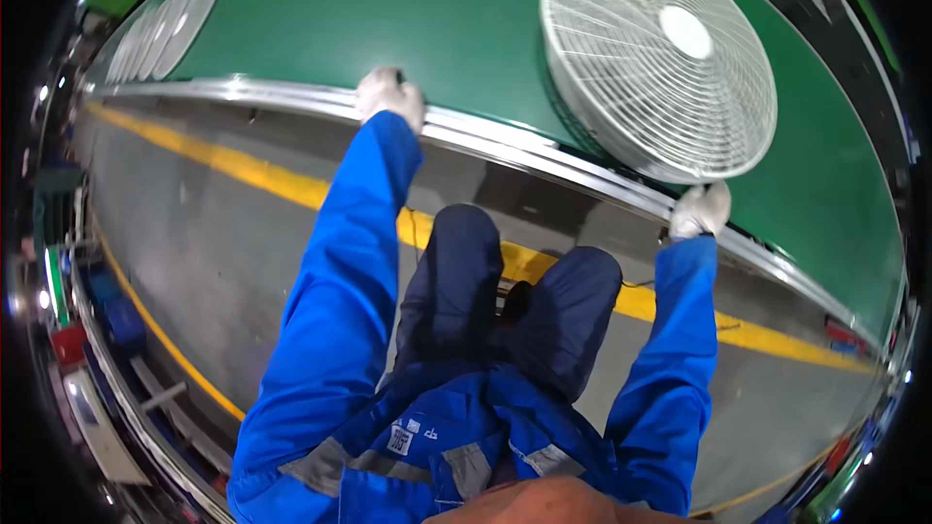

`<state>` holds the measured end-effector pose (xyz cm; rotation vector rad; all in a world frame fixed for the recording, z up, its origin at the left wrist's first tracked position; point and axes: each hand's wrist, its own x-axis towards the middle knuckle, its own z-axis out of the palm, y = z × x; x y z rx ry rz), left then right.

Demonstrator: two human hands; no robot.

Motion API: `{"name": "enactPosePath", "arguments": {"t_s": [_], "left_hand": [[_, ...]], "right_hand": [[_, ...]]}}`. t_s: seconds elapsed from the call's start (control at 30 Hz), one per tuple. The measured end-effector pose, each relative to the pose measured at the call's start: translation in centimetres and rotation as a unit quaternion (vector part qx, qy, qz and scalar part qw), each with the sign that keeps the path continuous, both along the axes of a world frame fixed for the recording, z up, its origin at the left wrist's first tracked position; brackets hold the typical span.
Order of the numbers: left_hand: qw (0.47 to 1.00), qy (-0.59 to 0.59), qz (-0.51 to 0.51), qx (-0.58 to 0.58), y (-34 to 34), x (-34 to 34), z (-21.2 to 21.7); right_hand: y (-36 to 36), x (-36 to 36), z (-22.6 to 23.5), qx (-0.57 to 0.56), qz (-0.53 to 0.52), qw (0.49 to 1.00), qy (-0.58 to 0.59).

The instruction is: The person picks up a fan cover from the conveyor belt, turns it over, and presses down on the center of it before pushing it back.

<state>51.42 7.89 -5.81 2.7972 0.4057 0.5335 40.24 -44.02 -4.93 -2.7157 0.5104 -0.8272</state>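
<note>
My left hand (391,99), in a white glove, rests closed on the metal rail (505,141) along the near edge of the green bench top (447,29). Something small and dark shows at its fingertips; I cannot make out what it is. Farther right, my gloved right hand (701,211) has its fingers curled over the same rail, close to the near rim of a fan. This round white fan (621,49) lies on the bench with its wire grille up and a plain white disc at the centre. Where the right fingertips end is partly hidden.
Several white fan blades or flat oval pieces (184,27) lie overlapped at the bench's far left. Yellow lines (233,163) cross the grey floor beneath the rail. Racks and a blue bin (124,318) stand at the left. My knees are bent below the bench edge.
</note>
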Motion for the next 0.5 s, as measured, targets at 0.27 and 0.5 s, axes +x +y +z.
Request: {"name": "enactPosePath", "arguments": {"t_s": [0.27, 0.5], "left_hand": [[0.999, -0.037, 0.013, -0.005, 1.8, -1.2, -1.7], [0.999, -0.039, 0.013, 0.008, 1.7, -1.6, -1.3]], "right_hand": [[0.5, 0.7, -1.5, -0.014, 0.0, 0.999, 0.052], [1.0, 0.5, -1.1, -0.026, -0.01, 0.998, 0.049]]}}
